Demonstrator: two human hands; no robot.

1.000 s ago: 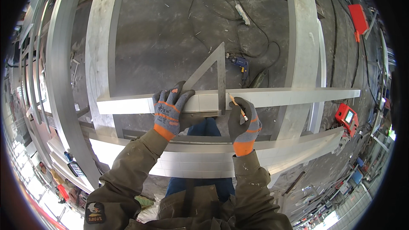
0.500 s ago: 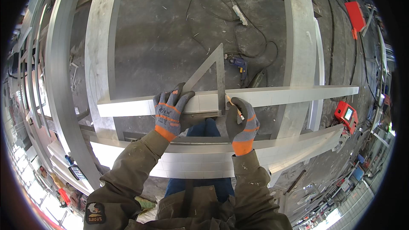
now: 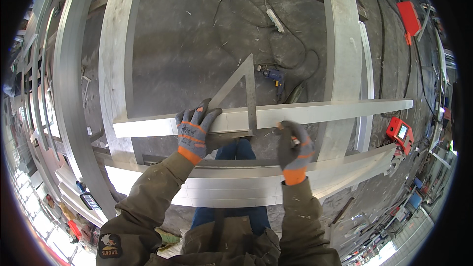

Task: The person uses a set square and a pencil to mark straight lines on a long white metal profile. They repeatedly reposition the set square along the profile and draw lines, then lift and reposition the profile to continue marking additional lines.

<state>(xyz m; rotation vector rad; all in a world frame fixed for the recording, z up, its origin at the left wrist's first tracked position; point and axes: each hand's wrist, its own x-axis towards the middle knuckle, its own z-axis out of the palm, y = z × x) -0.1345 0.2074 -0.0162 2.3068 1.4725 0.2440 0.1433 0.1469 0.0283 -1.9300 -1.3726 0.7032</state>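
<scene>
A long silvery metal bar lies across two broad metal beams in front of me. On it sits a metal triangle square, its upright edge crossing the bar and its tip reaching over the floor beyond. My left hand, in a grey and orange work glove, presses on the bar and the square's left part, thumb and fingers spread. Right of the square, off the bar's near edge, my gloved right hand is closed on a pencil; only a little of it shows, and the fingers are slightly blurred.
Two supporting beams run away from me. Nearer my body lies a wide pale metal profile. A blue drill, a cable and a white power strip lie on the floor. At right stands a red device with a screen.
My right hand has drawn back from the square's edge, moving right and slightly toward me with the pencil. My left hand stays on the square and bar, which appear slightly shifted left in view.
</scene>
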